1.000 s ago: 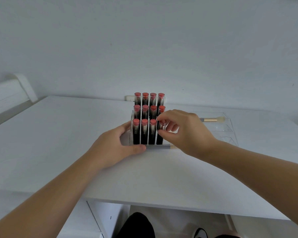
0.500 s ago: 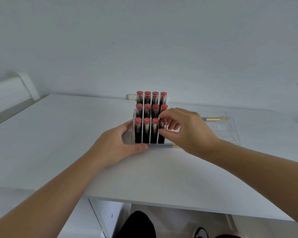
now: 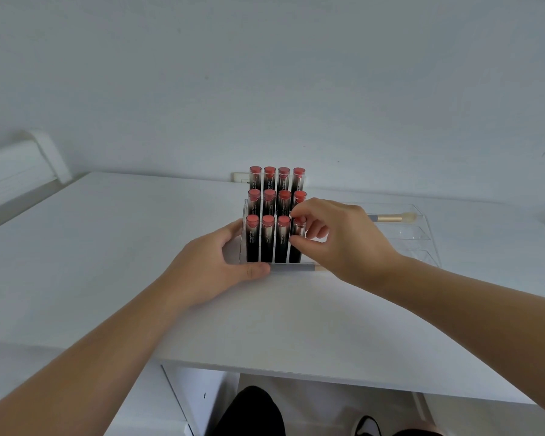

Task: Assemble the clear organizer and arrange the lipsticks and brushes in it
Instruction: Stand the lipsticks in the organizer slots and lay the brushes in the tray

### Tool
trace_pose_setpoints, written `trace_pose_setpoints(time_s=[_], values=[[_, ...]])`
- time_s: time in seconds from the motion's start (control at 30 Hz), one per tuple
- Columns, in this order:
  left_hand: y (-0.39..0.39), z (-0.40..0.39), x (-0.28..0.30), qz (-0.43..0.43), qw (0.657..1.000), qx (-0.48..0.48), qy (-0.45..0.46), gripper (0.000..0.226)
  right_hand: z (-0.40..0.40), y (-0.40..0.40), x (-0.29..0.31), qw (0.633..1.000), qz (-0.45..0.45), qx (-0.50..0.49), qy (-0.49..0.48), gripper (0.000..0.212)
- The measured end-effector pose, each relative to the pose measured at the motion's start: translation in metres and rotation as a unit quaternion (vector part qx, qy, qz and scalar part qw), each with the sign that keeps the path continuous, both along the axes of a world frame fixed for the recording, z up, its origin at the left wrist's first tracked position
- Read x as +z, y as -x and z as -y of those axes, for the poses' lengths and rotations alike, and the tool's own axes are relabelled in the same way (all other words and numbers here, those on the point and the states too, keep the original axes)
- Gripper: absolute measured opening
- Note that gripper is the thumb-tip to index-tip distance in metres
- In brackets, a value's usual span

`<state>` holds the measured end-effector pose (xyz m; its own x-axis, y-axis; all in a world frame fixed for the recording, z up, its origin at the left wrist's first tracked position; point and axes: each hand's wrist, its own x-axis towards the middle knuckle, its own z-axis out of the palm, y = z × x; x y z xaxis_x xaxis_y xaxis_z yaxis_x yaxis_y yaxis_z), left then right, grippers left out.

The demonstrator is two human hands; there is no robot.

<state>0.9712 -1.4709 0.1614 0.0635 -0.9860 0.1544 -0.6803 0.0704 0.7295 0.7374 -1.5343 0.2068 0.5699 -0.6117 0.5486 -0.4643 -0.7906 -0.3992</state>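
Note:
A clear stepped organizer (image 3: 243, 215) stands on the white table (image 3: 107, 247) and holds several black lipsticks (image 3: 268, 196) with red tops in three rows. My left hand (image 3: 211, 269) grips the organizer's left front corner. My right hand (image 3: 340, 240) pinches the front-right lipstick (image 3: 299, 229) between thumb and fingers as it sits in its slot. One brush (image 3: 394, 218) with a gold handle lies in the clear tiered tray section (image 3: 422, 243) to the right. Another brush (image 3: 293, 268) lies along the organizer's front edge, partly under my right hand.
The wall rises close behind the organizer, with a small white outlet (image 3: 239, 177) at table level. The table's front edge (image 3: 328, 372) runs near my body. A white frame (image 3: 22, 165) stands at far left.
My right hand's fingers shifted slightly on the front-right lipstick. The left hand and the organizer stayed in place.

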Motion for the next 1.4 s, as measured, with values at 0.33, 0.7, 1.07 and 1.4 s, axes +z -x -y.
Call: trace_pose_setpoints(time_s=[0.33,0.7,1.07,1.4], values=[[-0.0005,0.0009,-0.0017,0.009,1.000,0.006,0.006,0.094,-0.0026,0.0000,0.0018,1.000,-0.009,-0.006,-0.010,0.028],[0.0001,0.0007,-0.0003,0.001,1.000,0.001,-0.007,0.113,-0.0020,0.0037,0.0019,1.000,-0.012,-0.007,-0.020,0.032],[0.0008,0.0008,-0.0006,0.001,1.000,-0.001,0.000,0.109,-0.0009,0.0035,-0.0010,1.000,-0.009,0.000,-0.007,0.029],[0.0006,0.0002,0.0009,0.004,1.000,-0.001,-0.005,0.111,-0.0027,0.0043,0.0013,1.000,-0.017,-0.007,-0.014,0.034]])
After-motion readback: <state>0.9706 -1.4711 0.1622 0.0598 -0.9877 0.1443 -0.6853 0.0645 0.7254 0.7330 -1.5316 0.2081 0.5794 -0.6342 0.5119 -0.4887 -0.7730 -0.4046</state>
